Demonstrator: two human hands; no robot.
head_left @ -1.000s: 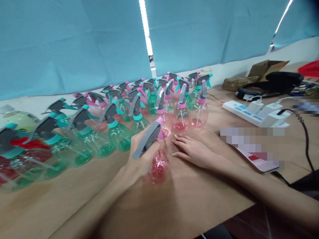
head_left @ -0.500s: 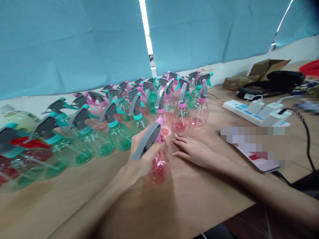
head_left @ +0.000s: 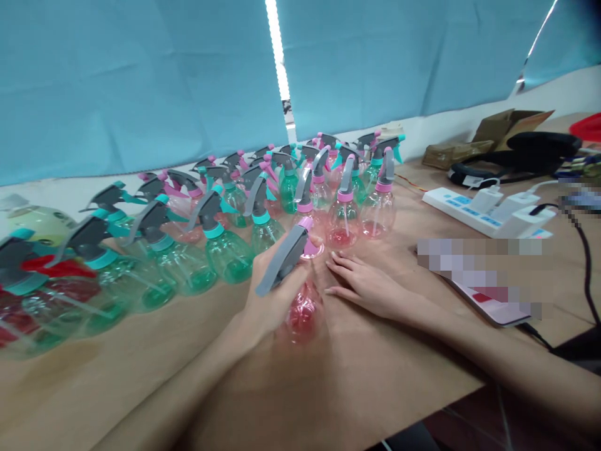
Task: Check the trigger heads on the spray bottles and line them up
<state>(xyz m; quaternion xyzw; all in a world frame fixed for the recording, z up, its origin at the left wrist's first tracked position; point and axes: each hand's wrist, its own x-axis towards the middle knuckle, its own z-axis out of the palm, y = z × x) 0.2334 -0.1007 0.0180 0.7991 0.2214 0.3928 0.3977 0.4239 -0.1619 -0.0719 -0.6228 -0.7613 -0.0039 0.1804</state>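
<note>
My left hand (head_left: 272, 294) is wrapped round the neck of a pink spray bottle (head_left: 303, 313) with a grey trigger (head_left: 282, 260) and a pink nozzle, holding it tilted just above the brown paper-covered table (head_left: 357, 376). Right beside it, my right hand (head_left: 364, 285) lies flat on the table, fingers stretched out toward the bottle and holding nothing. Behind both hands stand several pink and green spray bottles (head_left: 345, 210) in rows.
More green bottles (head_left: 225, 247) run off to the left edge. At the right lie a white power strip (head_left: 488, 213) with plugged chargers, a black cable (head_left: 585, 263), black headphones (head_left: 539, 150) and a cardboard box (head_left: 507, 122). A blue curtain hangs behind.
The pink bottle in my left hand has shifted slightly up and forward. My right hand has stayed flat in place.
</note>
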